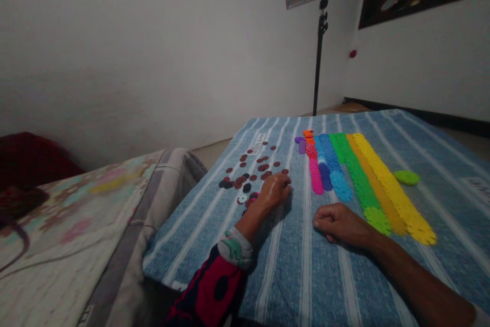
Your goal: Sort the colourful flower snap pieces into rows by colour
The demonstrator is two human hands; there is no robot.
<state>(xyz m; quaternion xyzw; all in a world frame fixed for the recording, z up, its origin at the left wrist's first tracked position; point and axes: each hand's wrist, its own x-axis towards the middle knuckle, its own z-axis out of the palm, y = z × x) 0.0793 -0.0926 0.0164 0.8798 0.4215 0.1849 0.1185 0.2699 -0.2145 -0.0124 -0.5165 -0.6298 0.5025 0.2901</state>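
Here your left hand (276, 188) rests with fingers curled at the near edge of the scattered dark red plastic discs (252, 166), seemingly pinching one, though you cannot tell for sure. Your right hand (339, 222) lies loosely clenched and holds nothing, just beside the sorted rows of coloured discs (356, 174). The sorting looks well along; the next pick likely calls for a fine fingertip pinch. All of it lies on a blue striped towel (291, 266) over a bed; a black stand (318, 61) rises by the white wall.
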